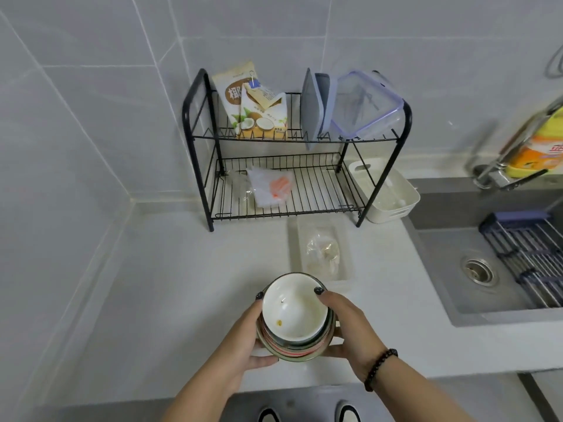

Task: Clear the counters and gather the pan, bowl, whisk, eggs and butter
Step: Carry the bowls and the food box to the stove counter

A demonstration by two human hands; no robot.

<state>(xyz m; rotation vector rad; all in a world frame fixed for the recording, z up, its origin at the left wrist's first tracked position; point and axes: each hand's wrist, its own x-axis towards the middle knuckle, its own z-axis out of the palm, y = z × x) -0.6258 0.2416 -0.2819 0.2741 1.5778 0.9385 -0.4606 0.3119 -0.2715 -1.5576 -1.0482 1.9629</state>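
1. Both sets of fingers (318, 290) curled round a stack of bowls (294, 318), left hand (253, 339) and right hand (353, 327) on opposite sides.
2. Bare counter (152, 300) to the left; front edge just behind the wrists.
3. Ahead, a clear tray (320, 251), beyond it a dish rack (292, 147).
4. Sink (487, 269) off right.

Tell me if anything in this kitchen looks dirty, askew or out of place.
The top bowl of the stack held by the left hand and right hand has yellowish food specks inside. On the rack's top shelf, an opened coconut carton leans, and a clear container sits tilted.
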